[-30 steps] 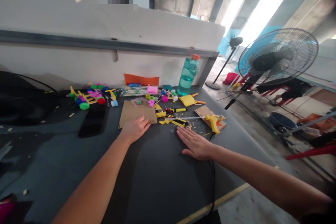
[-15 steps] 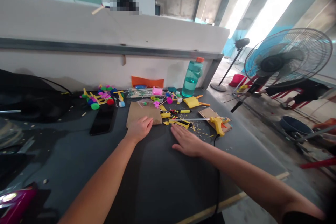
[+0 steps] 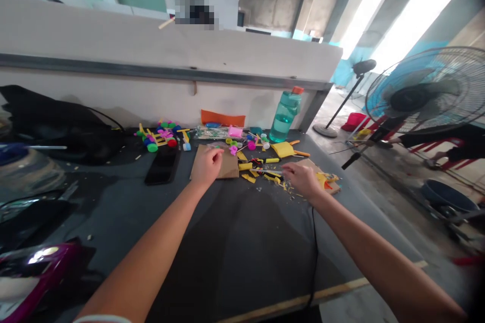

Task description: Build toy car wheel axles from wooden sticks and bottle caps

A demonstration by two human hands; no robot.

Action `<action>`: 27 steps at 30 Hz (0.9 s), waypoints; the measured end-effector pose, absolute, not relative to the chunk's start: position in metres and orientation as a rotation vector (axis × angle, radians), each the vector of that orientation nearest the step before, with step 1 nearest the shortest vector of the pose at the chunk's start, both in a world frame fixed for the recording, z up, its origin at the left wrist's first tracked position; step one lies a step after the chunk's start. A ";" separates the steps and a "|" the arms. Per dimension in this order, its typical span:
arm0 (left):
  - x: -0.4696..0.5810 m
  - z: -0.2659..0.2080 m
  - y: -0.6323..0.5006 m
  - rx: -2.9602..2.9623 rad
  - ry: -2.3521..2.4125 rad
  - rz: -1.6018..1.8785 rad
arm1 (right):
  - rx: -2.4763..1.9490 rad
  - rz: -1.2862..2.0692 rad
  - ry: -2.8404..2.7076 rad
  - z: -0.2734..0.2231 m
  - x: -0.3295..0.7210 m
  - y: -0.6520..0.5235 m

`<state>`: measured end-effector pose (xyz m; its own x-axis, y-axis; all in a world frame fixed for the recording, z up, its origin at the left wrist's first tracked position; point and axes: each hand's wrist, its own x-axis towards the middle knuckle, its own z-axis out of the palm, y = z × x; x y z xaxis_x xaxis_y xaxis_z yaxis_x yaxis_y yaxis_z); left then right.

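Note:
My left hand (image 3: 207, 165) is over the brown cardboard piece (image 3: 229, 169), its fingers curled together beside a small clear plastic bag (image 3: 216, 146). Whatever those fingers hold, if anything, is hidden. My right hand (image 3: 304, 178) is bent at the fingers, thumb and fingertips close together at a long glue stick (image 3: 265, 170). I cannot tell if it grips the stick. Behind this hand the yellow glue gun (image 3: 329, 178) is partly covered, lying on a second cardboard piece (image 3: 308, 163). Black-and-yellow hand tools (image 3: 267, 161) and yellow scraps (image 3: 249, 178) lie between the hands.
At the back stand a teal water bottle (image 3: 282, 120) and colourful small wheeled pieces (image 3: 162, 136). A black phone (image 3: 162, 166) lies left of the cardboard. The glue gun's cord (image 3: 313, 252) runs over the front edge. A large fan (image 3: 415, 96) stands at right.
My right hand has lifted from lying flat on the table and moved right, to the glue stick and gun. My left hand has moved farther up the cardboard, curling its fingers.

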<state>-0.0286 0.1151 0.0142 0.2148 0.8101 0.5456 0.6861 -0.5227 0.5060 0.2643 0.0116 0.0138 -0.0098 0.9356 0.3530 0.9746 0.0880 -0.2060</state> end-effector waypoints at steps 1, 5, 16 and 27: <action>-0.030 0.021 0.115 2.294 1.410 1.209 | -1.941 -0.137 -1.957 0.018 0.267 0.017; -0.044 0.044 0.112 2.071 1.398 1.107 | -2.040 -0.225 -2.043 0.025 0.252 0.024; -0.069 0.069 0.106 1.906 1.367 1.141 | -0.876 0.283 -2.797 -0.015 -0.007 -0.094; -0.075 0.049 0.103 1.923 1.442 1.040 | -1.762 0.044 -2.540 -0.035 0.146 -0.049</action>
<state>-0.0754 0.1031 0.0490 0.1397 0.9529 0.2692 0.5566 -0.3004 0.7745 0.1462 -0.0487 -0.0355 -0.3495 0.9366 0.0246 0.9352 0.3504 -0.0514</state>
